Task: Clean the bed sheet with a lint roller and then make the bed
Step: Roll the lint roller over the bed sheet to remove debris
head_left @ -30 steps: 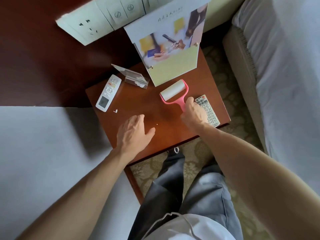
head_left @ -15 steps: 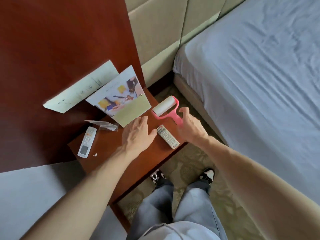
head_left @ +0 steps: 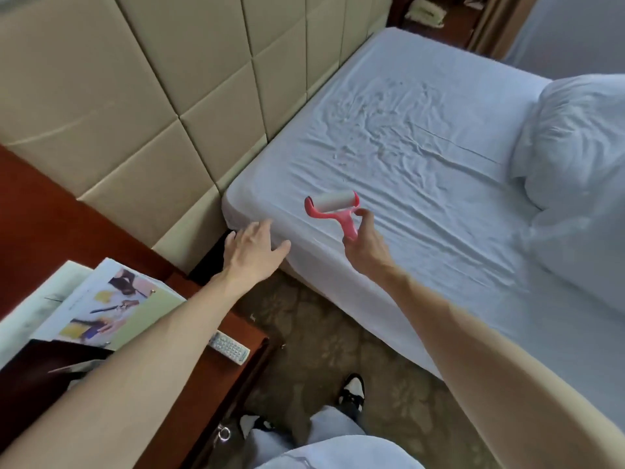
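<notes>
The right hand (head_left: 363, 242) grips the pink handle of the lint roller (head_left: 333, 206), with the fingers curled round the handle and the thumb raised beside the fork. The roller head points away from the person, its white drum lying crosswise in the pink fork. The lint roller is positioned over the bed sheet (head_left: 422, 170), near the corner of the mattress closest to the headboard (head_left: 169, 79); whether the drum touches the fabric cannot be determined. The left hand (head_left: 253, 252) holds nothing: its fingers are straight and spread, palm down, at the mattress corner just left of the roller. Contact between this hand and the sheet cannot be confirmed. The bed sheet is pale blue-white, fitted over the mattress and creased across its middle. Small white specks (head_left: 358, 130) lie scattered on the creased area, well beyond the roller. A bunched white duvet (head_left: 575, 140) sits on the right part of the bed. The headboard consists of beige padded square panels and runs along the left side of the mattress. A dark red wooden nightstand (head_left: 236, 380) stands at lower left, beside the bed. A grey remote control (head_left: 230, 346) lies near its edge, partly hidden by the left forearm, and a printed card (head_left: 108, 306) stands behind it. Patterned carpet (head_left: 321, 350) covers the floor between nightstand and bed, where a black-and-white shoe (head_left: 351, 392) is visible.
</notes>
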`<state>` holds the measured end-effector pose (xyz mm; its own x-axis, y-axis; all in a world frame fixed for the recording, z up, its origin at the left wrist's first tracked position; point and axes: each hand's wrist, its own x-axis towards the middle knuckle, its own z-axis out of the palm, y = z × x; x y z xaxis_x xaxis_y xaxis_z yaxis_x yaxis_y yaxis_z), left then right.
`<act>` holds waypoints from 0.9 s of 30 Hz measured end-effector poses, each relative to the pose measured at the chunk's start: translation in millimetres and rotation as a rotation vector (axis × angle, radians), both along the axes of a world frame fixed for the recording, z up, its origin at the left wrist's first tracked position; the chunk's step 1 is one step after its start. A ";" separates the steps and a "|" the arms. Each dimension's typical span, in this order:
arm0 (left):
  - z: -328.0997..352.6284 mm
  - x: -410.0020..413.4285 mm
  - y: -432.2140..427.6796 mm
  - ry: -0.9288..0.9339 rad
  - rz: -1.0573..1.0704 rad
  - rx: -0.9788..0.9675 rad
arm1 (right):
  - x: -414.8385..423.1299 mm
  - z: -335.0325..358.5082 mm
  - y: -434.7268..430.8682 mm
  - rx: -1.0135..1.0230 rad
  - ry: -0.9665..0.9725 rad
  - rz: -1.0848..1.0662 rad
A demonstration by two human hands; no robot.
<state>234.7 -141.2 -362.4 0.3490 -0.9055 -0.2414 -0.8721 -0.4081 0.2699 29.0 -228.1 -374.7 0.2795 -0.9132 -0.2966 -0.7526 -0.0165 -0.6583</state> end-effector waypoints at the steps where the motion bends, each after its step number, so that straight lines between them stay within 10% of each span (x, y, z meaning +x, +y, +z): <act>1: 7.7 -12.3 -13.2 -0.013 -0.007 -0.006 | -15.6 6.4 -12.1 -0.005 -0.010 -0.013; 27: -8.5 -56.9 -302.0 -0.298 -0.394 0.012 | -98.8 -9.8 -245.0 -0.080 0.188 -0.131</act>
